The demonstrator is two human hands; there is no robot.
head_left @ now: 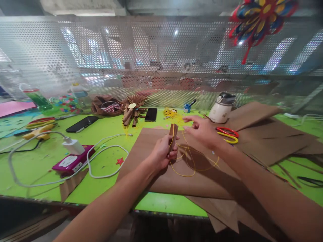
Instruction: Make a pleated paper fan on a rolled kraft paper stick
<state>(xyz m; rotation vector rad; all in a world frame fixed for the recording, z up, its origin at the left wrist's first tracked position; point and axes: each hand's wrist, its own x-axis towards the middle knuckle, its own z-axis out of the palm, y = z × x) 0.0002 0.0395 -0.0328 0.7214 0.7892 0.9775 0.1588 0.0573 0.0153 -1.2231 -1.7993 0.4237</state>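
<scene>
My left hand is closed around a narrow bundle of folded brown paper, held upright above a large sheet of brown paper. Yellow string runs along the bundle and trails in loose loops over the sheet. To the right of the bundle, my right hand is raised in the air, its fingers apart. No object shows between those fingers; whether a thin strand of string touches them I cannot tell.
Red-and-yellow-handled scissors and stacked brown paper lie at right. Behind are a white bottle, a phone, tangled yellow string and a brown paper craft. At left, a purple power strip trails white cable.
</scene>
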